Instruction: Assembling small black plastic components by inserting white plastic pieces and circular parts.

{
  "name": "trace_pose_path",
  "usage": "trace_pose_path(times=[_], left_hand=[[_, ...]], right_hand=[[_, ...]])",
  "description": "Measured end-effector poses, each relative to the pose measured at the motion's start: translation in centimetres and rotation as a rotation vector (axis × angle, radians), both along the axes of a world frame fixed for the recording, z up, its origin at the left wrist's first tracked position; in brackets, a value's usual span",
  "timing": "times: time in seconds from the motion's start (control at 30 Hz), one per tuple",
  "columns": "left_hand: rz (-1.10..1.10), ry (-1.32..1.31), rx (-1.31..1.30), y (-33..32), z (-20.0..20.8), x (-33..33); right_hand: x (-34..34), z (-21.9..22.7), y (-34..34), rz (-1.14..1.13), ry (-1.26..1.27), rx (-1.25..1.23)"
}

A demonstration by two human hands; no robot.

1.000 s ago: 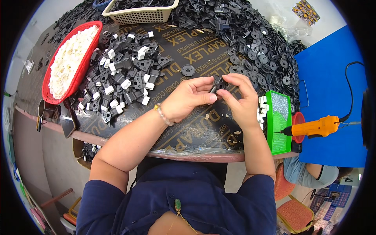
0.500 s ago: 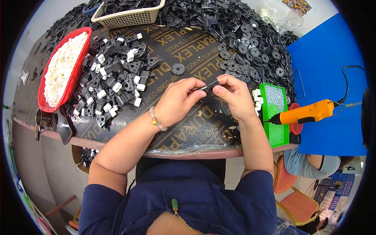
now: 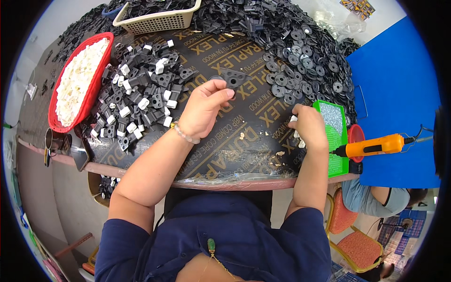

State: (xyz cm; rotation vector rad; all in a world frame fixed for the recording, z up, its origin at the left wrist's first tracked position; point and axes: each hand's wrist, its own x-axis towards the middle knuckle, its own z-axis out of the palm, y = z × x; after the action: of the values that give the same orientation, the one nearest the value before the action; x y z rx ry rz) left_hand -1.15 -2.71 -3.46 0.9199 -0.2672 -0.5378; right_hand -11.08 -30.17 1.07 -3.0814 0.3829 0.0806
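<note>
My left hand (image 3: pixel 206 107) is closed in a pinch on a black plastic part (image 3: pixel 236 78) with a triangular, holed plate, held over the middle of the table. Just behind its fingers lies a black disc (image 3: pixel 215 78), mostly covered. On the right, my right hand (image 3: pixel 311 126) has its thumb and fingertips closed round a small white plastic piece (image 3: pixel 294 118). More white pieces (image 3: pixel 300 142) sit under and beside that hand, next to the green tray (image 3: pixel 345 162), which holds small silvery parts.
Black parts with white ends (image 3: pixel 141 89) are heaped left of my hands, beside a red basket (image 3: pixel 52 110) of white pieces. Black discs (image 3: pixel 307 63) pile up at the far right. An orange electric screwdriver (image 3: pixel 376 145) hangs over the tray. A beige basket (image 3: pixel 157 24) stands at the back.
My hands have parted. The left moved slightly left and up, keeping the black part; the right left that part and moved right to the white pieces.
</note>
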Motion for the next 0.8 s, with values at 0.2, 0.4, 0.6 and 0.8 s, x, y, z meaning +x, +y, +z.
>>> trace_pose_path(times=[0.2,0.4,0.6,0.8], left_hand=[[-0.022,0.059,-0.080,0.3,1.2,-0.1],[0.037,0.057,-0.041,-0.4,0.7,-0.7],[0.089,0.023,-0.021,-0.9,0.9,-1.3],[0.115,-0.023,-0.014,-1.1,0.5,-1.5]], right_hand=[[1.0,-0.4,1.2,0.081,-0.201,0.208],[1.9,-0.9,6.2,0.065,-0.450,1.076],[2.5,-2.8,8.3,0.068,-0.382,1.705],[2.4,-3.2,8.7,0.030,-0.266,1.882]])
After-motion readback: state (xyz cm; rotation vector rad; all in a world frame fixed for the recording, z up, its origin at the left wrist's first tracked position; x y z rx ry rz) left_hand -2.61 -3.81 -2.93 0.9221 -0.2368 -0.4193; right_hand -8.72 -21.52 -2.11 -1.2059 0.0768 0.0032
